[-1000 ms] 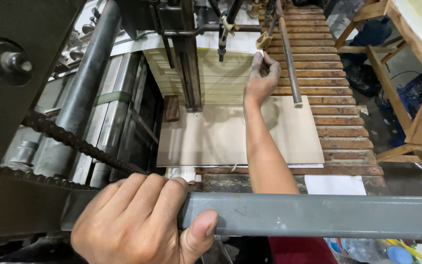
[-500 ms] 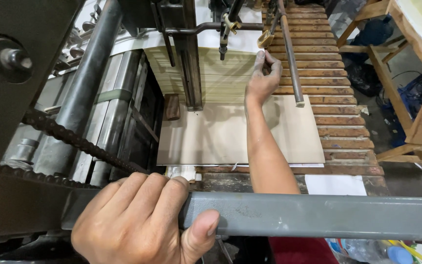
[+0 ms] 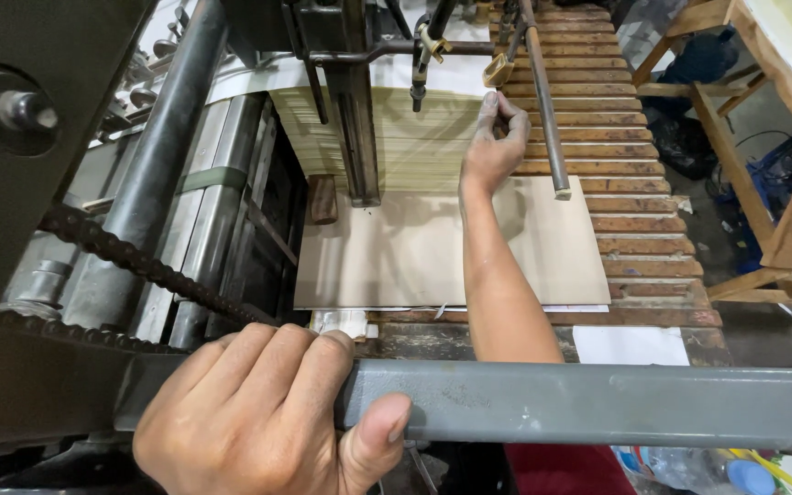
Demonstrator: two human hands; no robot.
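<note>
Risk first: my right hand (image 3: pixel 495 151) is up among the machine's hanging metal parts, just left of the slanted steel rod (image 3: pixel 543 101) and under the small brass clamp (image 3: pixel 497 70). If anything on that overhead bar shifts or drops, I judge my fingers could get pinched between rod and paper stack (image 3: pixel 414 137). A slip could also knock the stack's edge out of line.

Right hand: fingers curled nearly closed, tips pinched on something small beside the rod. Likely a fitting or the stack's top corner, but it's too small to tell. My forearm crosses over the flat cardboard sheet (image 3: pixel 414 247), which lies just below the stack on the wooden slat table (image 3: pixel 634 211).

Left hand (image 3: pixel 268 422): wrapped tight around the grey metal rail (image 3: pixel 598 403), thumb under, fingers over, well below the rod and nearest the camera. The drive chain (image 3: pixel 139 261) runs left of the sheet, near that hand, so a lost grip toward it would be bad.
</note>
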